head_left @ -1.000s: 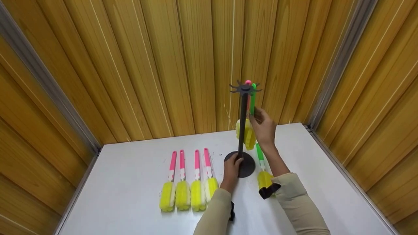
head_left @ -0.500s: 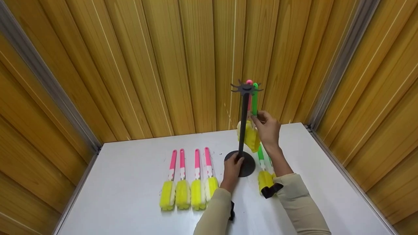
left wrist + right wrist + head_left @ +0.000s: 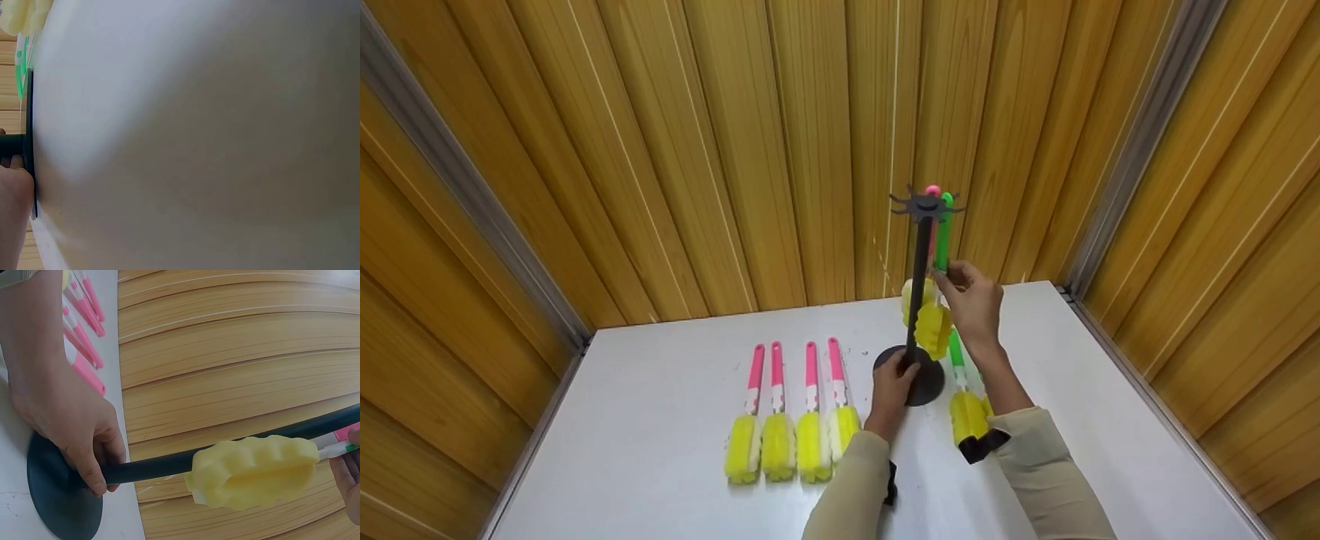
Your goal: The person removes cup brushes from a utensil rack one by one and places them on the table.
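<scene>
In the head view my left hand [image 3: 891, 391] grips the foot of a black stand's pole [image 3: 919, 277], just above its round base [image 3: 931, 384]. Several curved hooks fan out from the stand's top [image 3: 924, 204]. With fingertips and thumb my right hand [image 3: 979, 304] pinches a green-handled sponge brush [image 3: 943, 244], its yellow sponge hanging down beside the pole. The green handle's top is at the hooks; whether its hole is over one I cannot tell. Behind it hangs a pink-handled sponge brush [image 3: 933, 190], partly hidden. The right wrist view shows the yellow sponge [image 3: 259, 469] close to the pole.
Several pink-handled sponge brushes [image 3: 811, 420] lie in a row on the white table [image 3: 660, 420], left of the stand. Right of it lies a green-handled sponge brush [image 3: 958, 352], with another partly behind the right sleeve. Wood-patterned walls [image 3: 780, 150] enclose the table.
My right hand has come down slightly and a little to the right. The green-handled brush's sponge hangs lower and straighter. My left hand has stayed on the pole.
</scene>
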A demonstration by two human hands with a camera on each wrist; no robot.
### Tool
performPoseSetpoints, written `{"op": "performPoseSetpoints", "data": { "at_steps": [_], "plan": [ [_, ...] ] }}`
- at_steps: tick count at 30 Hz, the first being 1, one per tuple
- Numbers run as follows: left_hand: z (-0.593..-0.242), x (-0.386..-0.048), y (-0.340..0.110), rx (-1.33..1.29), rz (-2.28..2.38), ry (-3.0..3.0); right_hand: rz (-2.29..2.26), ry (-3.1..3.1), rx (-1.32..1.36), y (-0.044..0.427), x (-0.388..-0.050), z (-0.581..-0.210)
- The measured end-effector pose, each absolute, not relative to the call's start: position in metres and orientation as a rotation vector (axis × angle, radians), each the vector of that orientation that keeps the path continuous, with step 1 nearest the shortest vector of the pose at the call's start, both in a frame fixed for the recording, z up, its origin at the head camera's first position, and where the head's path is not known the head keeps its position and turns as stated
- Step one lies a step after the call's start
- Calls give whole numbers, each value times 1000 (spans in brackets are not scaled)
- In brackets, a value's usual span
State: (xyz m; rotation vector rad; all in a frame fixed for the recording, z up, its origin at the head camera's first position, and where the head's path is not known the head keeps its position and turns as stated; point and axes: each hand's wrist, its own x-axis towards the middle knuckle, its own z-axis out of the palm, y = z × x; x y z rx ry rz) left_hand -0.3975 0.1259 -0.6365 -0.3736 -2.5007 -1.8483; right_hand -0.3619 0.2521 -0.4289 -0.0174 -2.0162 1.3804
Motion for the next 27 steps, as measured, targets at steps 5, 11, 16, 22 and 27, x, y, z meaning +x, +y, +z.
{"op": "performPoseSetpoints", "data": {
  "at_steps": [5, 11, 16, 22, 27],
  "plan": [
    [-637, -399, 125, -359, -1854, -2514, 1383, -2003, -8, 250, -361, -430],
    [-637, -401, 126, -304, -1896, -2533, 1403, -1990, 11, 249, -362, -430],
    [-637, -400, 126, -320, -1924, -2523, 1404, -2003, -26, 250, -360, -429],
    [-636, -400, 126, -354, -1906, -2503, 1434, -2000, -76, 251, -361, -427],
    [-635, -401, 126, -376, -1873, -2486, 1439, -1991, -95, 251, -362, -425]
  ]
}}
